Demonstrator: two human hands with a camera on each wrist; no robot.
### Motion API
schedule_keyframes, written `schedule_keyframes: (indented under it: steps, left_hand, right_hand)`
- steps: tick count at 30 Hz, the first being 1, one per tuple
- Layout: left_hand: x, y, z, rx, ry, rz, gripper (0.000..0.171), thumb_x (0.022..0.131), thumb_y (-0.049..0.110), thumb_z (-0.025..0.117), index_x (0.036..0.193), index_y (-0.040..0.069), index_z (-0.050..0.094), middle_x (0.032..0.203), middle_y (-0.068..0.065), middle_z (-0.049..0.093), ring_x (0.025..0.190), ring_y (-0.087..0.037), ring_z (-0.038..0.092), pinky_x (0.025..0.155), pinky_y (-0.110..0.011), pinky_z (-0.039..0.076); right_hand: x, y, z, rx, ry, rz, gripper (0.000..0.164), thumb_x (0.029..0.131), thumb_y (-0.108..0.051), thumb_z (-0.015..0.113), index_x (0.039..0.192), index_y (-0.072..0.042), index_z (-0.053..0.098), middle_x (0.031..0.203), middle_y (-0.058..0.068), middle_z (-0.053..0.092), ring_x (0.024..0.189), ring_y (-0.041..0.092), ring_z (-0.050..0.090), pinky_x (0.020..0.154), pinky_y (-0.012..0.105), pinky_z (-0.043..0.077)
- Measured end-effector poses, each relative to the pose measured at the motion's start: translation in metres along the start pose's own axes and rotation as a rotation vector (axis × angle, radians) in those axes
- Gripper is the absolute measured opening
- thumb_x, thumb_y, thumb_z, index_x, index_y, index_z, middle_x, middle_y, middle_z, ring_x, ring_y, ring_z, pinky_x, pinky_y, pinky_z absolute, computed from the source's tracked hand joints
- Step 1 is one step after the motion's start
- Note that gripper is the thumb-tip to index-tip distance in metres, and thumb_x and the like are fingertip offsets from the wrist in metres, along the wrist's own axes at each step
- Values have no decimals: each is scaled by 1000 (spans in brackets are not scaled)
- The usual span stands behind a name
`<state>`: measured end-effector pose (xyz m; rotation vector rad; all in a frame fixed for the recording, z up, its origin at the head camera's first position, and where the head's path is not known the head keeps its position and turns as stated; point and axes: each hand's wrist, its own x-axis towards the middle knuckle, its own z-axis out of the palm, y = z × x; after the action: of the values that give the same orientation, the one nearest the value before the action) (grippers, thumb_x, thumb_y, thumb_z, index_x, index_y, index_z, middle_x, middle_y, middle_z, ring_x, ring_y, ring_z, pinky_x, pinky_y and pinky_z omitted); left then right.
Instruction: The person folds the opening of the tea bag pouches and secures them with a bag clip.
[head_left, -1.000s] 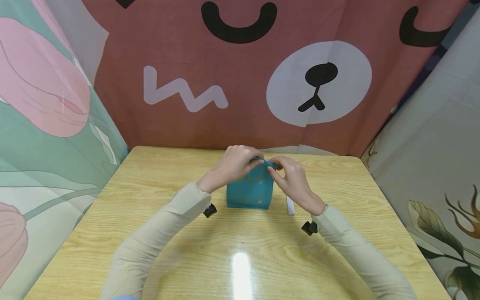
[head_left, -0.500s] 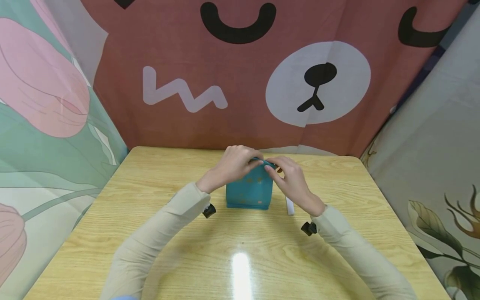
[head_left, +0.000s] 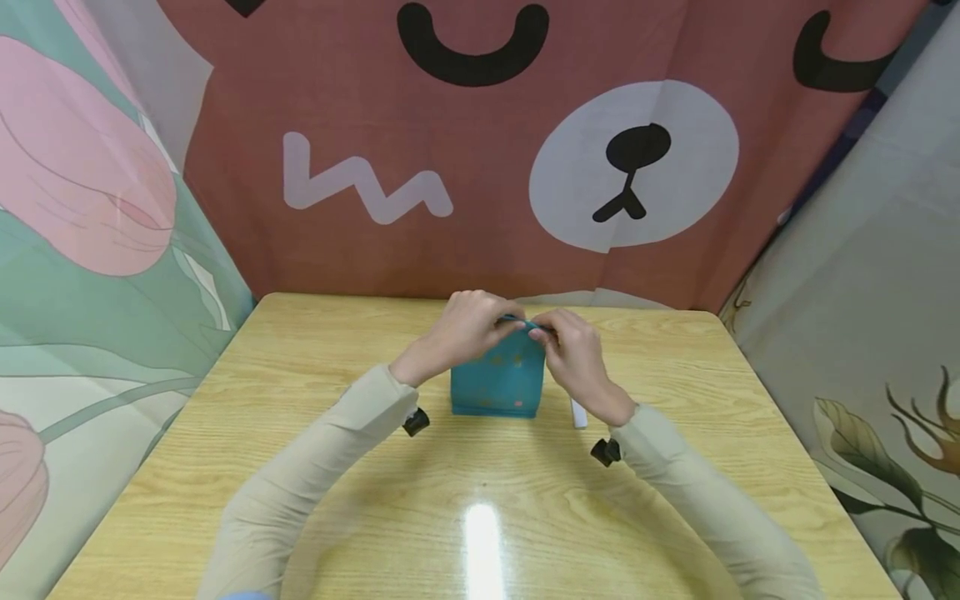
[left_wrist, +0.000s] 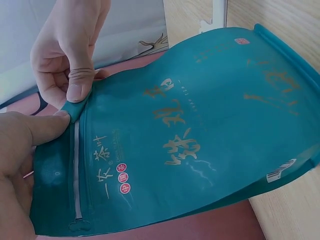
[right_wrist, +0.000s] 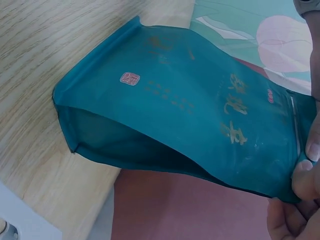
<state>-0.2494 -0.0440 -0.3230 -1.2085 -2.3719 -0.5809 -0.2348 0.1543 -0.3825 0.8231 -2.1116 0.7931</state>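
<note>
a bear-print curtain (head_left: 360,250) hangs behind the wood-grain table (head_left: 337,533), where the left hand (head_left: 472,323) and the right hand (head_left: 577,354) pinch the top of an upright teal tea pouch (head_left: 497,385); whether its base touches down is unclear. the left wrist view catches a barcode (left_wrist: 281,170), the right one a side gusset (right_wrist: 127,142), neither seen from the head. a white strip (head_left: 579,415) lies near the pouch, partly behind the right hand.
</note>
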Motion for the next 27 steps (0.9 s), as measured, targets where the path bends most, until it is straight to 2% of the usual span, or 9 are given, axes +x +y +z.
schedule_keyframes:
  steps: [7,13,20,27]
  left_hand:
    - [1,-1,-2,-3,-7,-5,11,93,18,72,98,12,79,87,1,74,61,-8,62,46,-21,38]
    - [1,-1,-2,-19,-18,-9,12,93,18,72,100,11,79,89,0,75,62,-9,63,47,-21,39]
    - [0,-1,-3,-14,-22,-16,12,93,18,72,100,11,79,89,0,75,62,-9,63,48,-21,40]
    - [1,0,-3,-22,-23,-11,12,93,18,72,99,11,79,89,0,75,61,-8,62,47,-21,39]
  right_hand:
    - [2,0,4,-10,44,-2,5,87,-3,72,89,0,68,79,12,65,66,25,62,56,37,51]
    - [-1,2,0,10,8,6,11,84,-5,76,94,-1,71,81,10,66,68,21,61,58,35,50]
    - [-7,5,-5,52,-34,26,19,86,-6,76,104,0,72,89,10,68,75,21,64,64,40,54]
    - [-9,8,-6,46,-2,28,12,84,-4,76,95,-2,72,84,9,68,72,20,65,62,38,54]
